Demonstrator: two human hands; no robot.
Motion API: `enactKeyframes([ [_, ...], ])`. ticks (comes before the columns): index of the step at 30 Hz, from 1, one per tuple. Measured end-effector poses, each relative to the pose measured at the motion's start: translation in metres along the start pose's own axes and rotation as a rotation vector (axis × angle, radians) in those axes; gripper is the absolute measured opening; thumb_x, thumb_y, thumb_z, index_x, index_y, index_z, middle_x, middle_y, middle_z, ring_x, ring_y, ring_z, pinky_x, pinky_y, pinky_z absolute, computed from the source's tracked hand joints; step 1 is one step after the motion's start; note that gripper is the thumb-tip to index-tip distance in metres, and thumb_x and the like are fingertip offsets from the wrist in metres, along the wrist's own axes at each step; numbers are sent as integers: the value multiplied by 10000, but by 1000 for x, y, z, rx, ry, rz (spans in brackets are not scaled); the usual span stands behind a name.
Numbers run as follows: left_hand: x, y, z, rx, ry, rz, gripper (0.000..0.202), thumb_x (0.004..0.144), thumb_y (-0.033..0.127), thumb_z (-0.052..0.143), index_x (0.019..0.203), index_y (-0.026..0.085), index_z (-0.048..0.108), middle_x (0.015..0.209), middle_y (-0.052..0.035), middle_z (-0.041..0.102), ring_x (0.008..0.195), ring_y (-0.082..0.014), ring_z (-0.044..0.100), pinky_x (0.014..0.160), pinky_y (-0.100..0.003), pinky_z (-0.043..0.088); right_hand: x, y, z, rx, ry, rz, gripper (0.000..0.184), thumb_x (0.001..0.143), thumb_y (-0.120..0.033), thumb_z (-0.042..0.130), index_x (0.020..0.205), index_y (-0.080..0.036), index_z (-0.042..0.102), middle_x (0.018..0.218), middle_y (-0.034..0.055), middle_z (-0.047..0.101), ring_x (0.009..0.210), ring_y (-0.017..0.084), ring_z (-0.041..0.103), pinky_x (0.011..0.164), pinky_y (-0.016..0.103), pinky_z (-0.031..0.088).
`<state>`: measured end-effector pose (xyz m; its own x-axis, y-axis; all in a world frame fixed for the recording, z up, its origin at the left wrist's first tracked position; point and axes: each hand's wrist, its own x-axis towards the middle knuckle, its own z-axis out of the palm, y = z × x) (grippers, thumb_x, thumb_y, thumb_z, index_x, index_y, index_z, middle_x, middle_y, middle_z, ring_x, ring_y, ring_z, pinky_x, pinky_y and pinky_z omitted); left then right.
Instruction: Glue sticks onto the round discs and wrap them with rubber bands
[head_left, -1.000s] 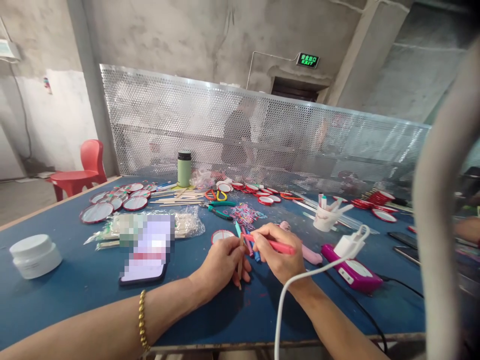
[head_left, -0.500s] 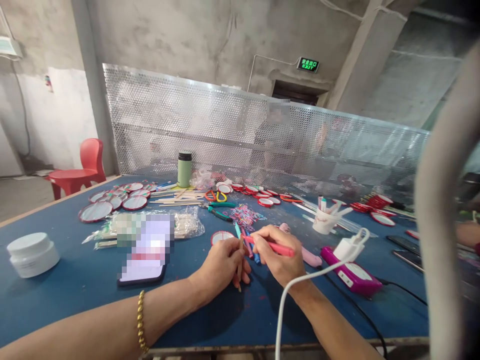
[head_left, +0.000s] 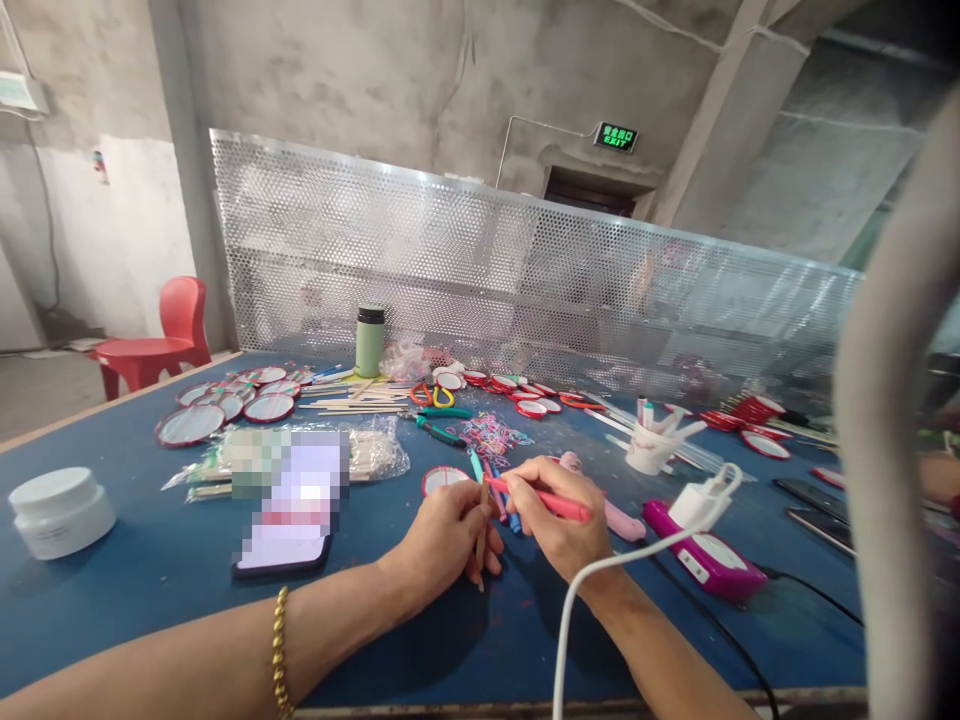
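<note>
My left hand [head_left: 439,525] is closed round a thin wooden stick [head_left: 481,548], which stands nearly upright between thumb and fingers. A red marker pen [head_left: 561,503] lies in the writing grip of my right hand [head_left: 574,540], its tip at the upper end of the stick. Whether the tip touches the wood I cannot tell. Behind both hands several coloured pens [head_left: 476,466] lie on the table, partly hidden by my fingers. A round red-rimmed disc [head_left: 442,478] rests just beyond my left hand.
On the blue table [head_left: 187,620] lie a phone [head_left: 300,510], bagged sticks [head_left: 375,447], pliers [head_left: 442,430] and small colourful bands [head_left: 491,437]. A white jar [head_left: 61,515] stands left. A purple power strip [head_left: 712,562], white cable [head_left: 568,620] and pen cup [head_left: 649,447] are right.
The marker tip has moved slightly left, onto or against the stick's upper end. My left hand has barely shifted. A person seen behind the perforated screen is no longer visible there.
</note>
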<state>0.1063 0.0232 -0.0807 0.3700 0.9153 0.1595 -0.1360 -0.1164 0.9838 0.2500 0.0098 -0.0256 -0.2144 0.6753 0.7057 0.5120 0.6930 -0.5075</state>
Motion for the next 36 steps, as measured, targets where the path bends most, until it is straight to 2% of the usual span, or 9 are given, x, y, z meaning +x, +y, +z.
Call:
enactKeyframes([
  [36, -1, -2, -1, 37, 5, 14, 175, 866, 328, 483, 855, 161, 533, 595, -8, 627, 412, -122, 601, 306, -159, 418, 1, 0, 0, -18, 9, -6, 230, 891, -263, 536, 693, -178, 618, 541, -21, 587, 437, 97, 521, 456, 211, 419],
])
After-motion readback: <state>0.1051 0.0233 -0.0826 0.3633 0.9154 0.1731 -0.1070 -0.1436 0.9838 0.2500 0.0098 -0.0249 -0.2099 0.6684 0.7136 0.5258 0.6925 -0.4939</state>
